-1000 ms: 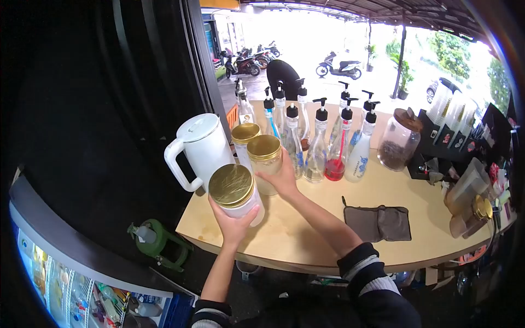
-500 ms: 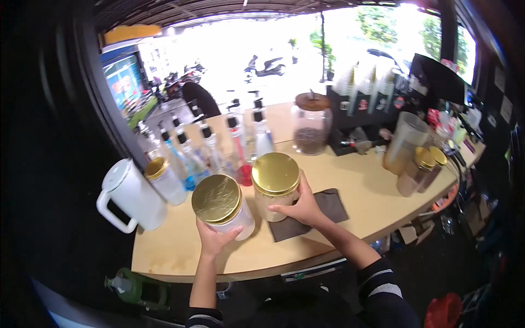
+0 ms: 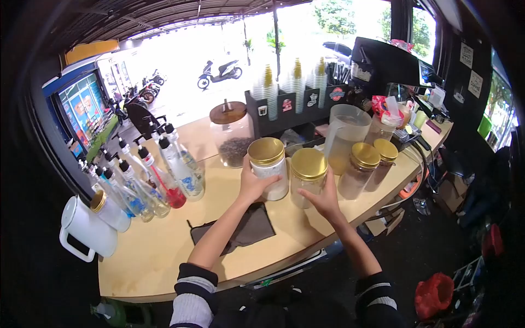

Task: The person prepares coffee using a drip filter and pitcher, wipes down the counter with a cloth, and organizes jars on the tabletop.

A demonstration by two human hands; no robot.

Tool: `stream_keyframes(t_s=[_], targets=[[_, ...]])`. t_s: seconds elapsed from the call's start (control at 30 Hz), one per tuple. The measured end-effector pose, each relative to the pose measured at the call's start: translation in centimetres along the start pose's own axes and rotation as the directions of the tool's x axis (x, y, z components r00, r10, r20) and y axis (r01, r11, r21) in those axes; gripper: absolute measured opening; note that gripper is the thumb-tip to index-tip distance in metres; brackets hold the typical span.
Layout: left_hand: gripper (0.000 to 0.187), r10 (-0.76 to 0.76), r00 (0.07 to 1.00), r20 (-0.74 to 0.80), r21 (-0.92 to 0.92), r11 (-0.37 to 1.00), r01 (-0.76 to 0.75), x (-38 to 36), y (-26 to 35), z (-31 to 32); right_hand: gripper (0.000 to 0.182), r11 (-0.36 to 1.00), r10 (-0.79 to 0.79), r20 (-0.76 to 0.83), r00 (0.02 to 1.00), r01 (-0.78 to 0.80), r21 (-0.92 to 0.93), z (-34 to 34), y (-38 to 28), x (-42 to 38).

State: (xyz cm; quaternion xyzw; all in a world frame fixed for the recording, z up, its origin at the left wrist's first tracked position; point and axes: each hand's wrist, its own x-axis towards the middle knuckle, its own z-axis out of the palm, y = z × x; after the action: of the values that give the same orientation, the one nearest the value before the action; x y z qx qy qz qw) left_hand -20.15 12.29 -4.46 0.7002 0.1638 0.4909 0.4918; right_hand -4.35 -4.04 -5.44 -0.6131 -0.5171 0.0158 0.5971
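Observation:
My left hand [image 3: 257, 185] is wrapped round a gold-lidded jar [image 3: 275, 183] with white contents. Beside it, my right hand [image 3: 324, 198] grips a second gold-lidded jar [image 3: 306, 174] with pale contents. Both jars are upright, close together over the right half of the wooden counter [image 3: 164, 249]. Just right of them stand two more gold-lidded jars [image 3: 353, 177] with brownish contents. A dark cloth [image 3: 251, 228] lies on the counter under and beside my left forearm. Behind my left hand is a large glass jar [image 3: 232, 131] with a brown lid and dark contents.
Several pump bottles [image 3: 158, 183] stand left of centre, with a white pitcher [image 3: 90, 229] and another gold-lidded jar [image 3: 112, 210] at the far left. A black cup holder [image 3: 287, 106] and a translucent pitcher [image 3: 344, 134] are at the back. The counter's front edge curves nearby.
Both hands have carried their jars rightwards along the counter, past the dark cloth and up to the brownish jars. The camera view has turned to the right.

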Motion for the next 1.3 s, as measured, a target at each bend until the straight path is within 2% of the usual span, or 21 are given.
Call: stream_keyframes(t_s=[0.07, 0.17, 0.23, 0.33, 0.4, 0.47, 0.53, 0.6, 0.67, 0.73, 0.77, 0.87, 0.93, 1.0, 1.03, 1.1, 1.17, 1.2, 1.23, 1.27, 1.3], targets=[[0.092, -0.045, 0.999, -0.013, 0.115, 0.992, 0.046, 1.5, -0.4, 2.4, 0.097, 0.999, 0.011, 0.003, 1.000, -0.011, 0.033, -0.8, 1.0, 0.3], [0.090, 0.012, 1.000, -0.028, 0.192, 0.981, -0.007, 3.7, -3.1, 4.6, 0.099, 0.990, -0.142, -0.092, 0.986, 0.138, -0.041, -1.6, -0.1, 0.9], [0.089, 0.041, 0.999, -0.026, 0.217, 0.976, -0.034, 5.0, -3.6, 5.6, 0.094, 0.805, -0.407, 0.087, 0.909, 0.402, -0.437, -2.8, -1.7, 1.5], [0.087, 0.051, 0.998, 0.038, 0.225, 0.973, -0.058, 6.9, -3.4, 6.2, 0.090, 0.809, -0.313, 0.218, 0.925, 0.379, -0.448, -2.9, -1.3, 2.6], [0.086, 0.036, 0.994, 0.101, 0.204, 0.977, -0.056, 8.3, -3.3, 6.3, 0.086, 0.769, -0.335, 0.229, 0.914, 0.406, -0.493, -2.9, -1.0, 3.2], [0.083, -0.089, 0.972, 0.217, 0.230, 0.972, 0.038, 9.6, -3.6, 6.3, 0.082, 0.725, -0.355, 0.241, 0.903, 0.429, -0.538, -2.7, -0.9, 3.8], [0.079, -0.126, 0.944, 0.305, 0.192, 0.979, 0.069, 10.5, -4.0, 6.2, 0.079, 0.548, -0.331, 0.286, 0.899, 0.430, -0.717, -2.6, -1.2, 4.1], [0.076, -0.164, 0.905, 0.393, 0.161, 0.981, 0.108, 11.4, -3.8, 5.6, 0.076, 0.500, -0.338, 0.305, 0.890, 0.445, -0.743, -2.4, -1.7, 4.3], [0.068, -0.225, 0.764, 0.605, 0.097, 0.973, 0.209, 12.0, -3.0, 4.8, 0.073, 0.452, -0.340, 0.327, 0.882, 0.458, -0.766, -2.2, -1.5, 4.3], [0.065, -0.237, 0.781, 0.578, 0.033, 0.963, 0.268, 11.8, -4.4, 4.4, 0.070, 0.261, -0.429, 0.339, 0.837, 0.474, -0.841, -1.9, -1.0, 4.4], [0.063, -0.251, 0.797, 0.550, -0.032, 0.947, 0.320, 11.7, -5.1, 4.1, 0.070, 0.262, -0.432, 0.340, 0.835, 0.477, -0.839, -1.8, -0.8, 4.4], [0.059, -0.241, 0.839, 0.488, 0.038, 0.966, 0.255, 10.5, -5.8, 3.8, 0.069, 0.306, -0.413, 0.289, 0.864, 0.430, -0.850, -1.7, -1.2, 4.4], [0.058, -0.230, 0.842, 0.487, 0.082, 0.973, 0.218, 9.4, -5.3, 3.6, 0.069, 0.463, -0.345, 0.254, 0.904, 0.399, -0.791, -1.6, -1.9, 4.3], [0.057, -0.188, 0.841, 0.507, 0.163, 0.979, 0.120, 8.3, -4.8, 3.3, 0.069, 0.462, -0.312, 0.262, 0.913, 0.387, -0.798, -1.4, -2.4, 4.1], [0.059, -0.213, 0.862, 0.460, 0.297, 0.952, 0.076, 7.5, -3.4, 2.9, 0.069, 0.456, -0.277, 0.269, 0.922, 0.373, -0.808, -1.2, -2.7, 4.1], [0.062, -0.106, 0.896, 0.432, 0.505, 0.851, -0.142, 4.9, 0.0, 1.7, 0.069, 0.490, -0.293, 0.265, 0.919, 0.383, -0.783, -0.2, -3.6, 3.7], [0.062, 0.069, 0.886, 0.459, 0.450, 0.841, -0.299, 2.1, 0.7, -0.2, 0.071, 0.550, -0.312, 0.253, 0.916, 0.391, -0.738, 1.2, -5.2, 3.2], [0.062, 0.088, 0.884, 0.459, 0.508, 0.790, -0.343, -0.1, 2.5, -1.3, 0.051, 0.605, -0.387, 0.228, 0.894, 0.433, -0.669, 2.1, -5.9, 2.9], [0.062, 0.029, 0.896, 0.444, 0.545, 0.785, -0.295, -2.0, 4.3, -2.5, 0.051, 0.615, -0.408, 0.245, 0.880, 0.463, -0.638, 3.0, -6.4, 2.4], [0.064, -0.048, 0.912, 0.408, 0.671, 0.693, -0.264, -4.0, 7.6, -3.7, 0.038, 0.615, -0.468, 0.280, 0.838, 0.537, -0.578, 4.1, -6.9, 1.9], [0.064, -0.016, 0.914, 0.406, 0.773, 0.539, -0.334, -6.0, 7.9, -5.2, 0.024, 0.610, -0.526, 0.308, 0.793, 0.604, -0.513, 5.4, -7.5, 1.4]])
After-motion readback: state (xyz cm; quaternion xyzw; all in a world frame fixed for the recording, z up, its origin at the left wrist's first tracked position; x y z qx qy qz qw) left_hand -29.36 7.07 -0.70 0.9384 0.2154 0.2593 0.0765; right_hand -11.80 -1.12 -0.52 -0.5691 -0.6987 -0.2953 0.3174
